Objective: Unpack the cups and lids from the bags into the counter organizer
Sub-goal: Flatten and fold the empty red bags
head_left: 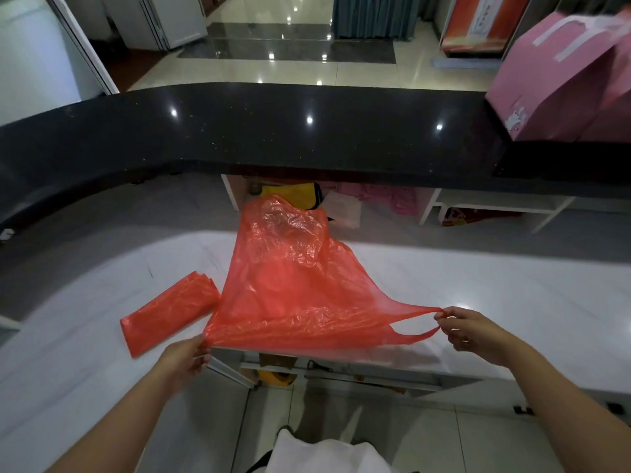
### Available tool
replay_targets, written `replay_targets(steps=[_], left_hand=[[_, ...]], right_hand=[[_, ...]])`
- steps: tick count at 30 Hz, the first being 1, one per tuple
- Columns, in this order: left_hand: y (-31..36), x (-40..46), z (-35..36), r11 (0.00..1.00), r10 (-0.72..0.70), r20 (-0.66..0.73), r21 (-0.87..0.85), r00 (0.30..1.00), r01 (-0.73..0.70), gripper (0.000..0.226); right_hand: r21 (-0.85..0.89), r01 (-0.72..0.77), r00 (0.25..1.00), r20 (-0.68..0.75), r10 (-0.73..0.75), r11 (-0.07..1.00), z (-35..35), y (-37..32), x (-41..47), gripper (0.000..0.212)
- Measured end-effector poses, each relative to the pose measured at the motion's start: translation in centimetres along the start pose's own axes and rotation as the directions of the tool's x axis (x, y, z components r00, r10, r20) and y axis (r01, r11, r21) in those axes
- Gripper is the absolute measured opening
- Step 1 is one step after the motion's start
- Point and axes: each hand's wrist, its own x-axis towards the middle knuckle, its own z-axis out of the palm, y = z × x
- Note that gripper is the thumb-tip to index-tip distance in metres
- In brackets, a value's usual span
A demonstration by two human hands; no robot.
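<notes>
L hand point(187, 354) pinches red bag point(283, 285) corner | R hand point(473, 331) pinches handles point(418, 319) – stretched taut | risk: thin film tears – overpull

The white desk point(478, 285) lies bare across the right and far left of the frame. At centre a spread red bag point(290, 285) covers it, a folded red bag point(167, 315) just left. A pink box point(563, 87) blocks the black counter point(273, 131) at upper right.
</notes>
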Motion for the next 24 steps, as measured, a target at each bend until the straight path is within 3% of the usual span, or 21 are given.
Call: replay_targets(steps=[3,6,13,18,24], left_hand=[[-0.3,-0.4,0.1,1.0,-0.024,0.029,0.018,0.999,0.023,0.028],[-0.3,-0.6,0.1,1.0,-0.015,0.027,0.018,1.0,0.014,0.023],[0.4,-0.4,0.1,0.999,0.035,-0.005,0.026,0.999,-0.035,0.012],[0.7,0.8,-0.3,0.999,0.026,-0.024,0.025,0.999,-0.026,0.024],[0.8,1.7,0.0,0.999,0.04,-0.061,0.036,0.997,-0.037,0.016]], right_hand=[[0.109,-0.018,1.0,0.015,0.016,0.994,-0.2,-0.2,-0.1,0.029],[0.11,-0.024,0.999,0.037,0.02,0.994,-0.3,-0.2,0.1,0.038],[0.2,0.01,0.995,0.092,-0.029,0.98,-1.0,-0.5,0.9,0.033],[0.071,0.055,0.992,0.113,-0.062,0.996,-0.7,-1.5,0.9,0.029],[-0.097,0.153,0.988,0.028,-0.151,0.983,0.0,-2.1,0.5,0.024]])
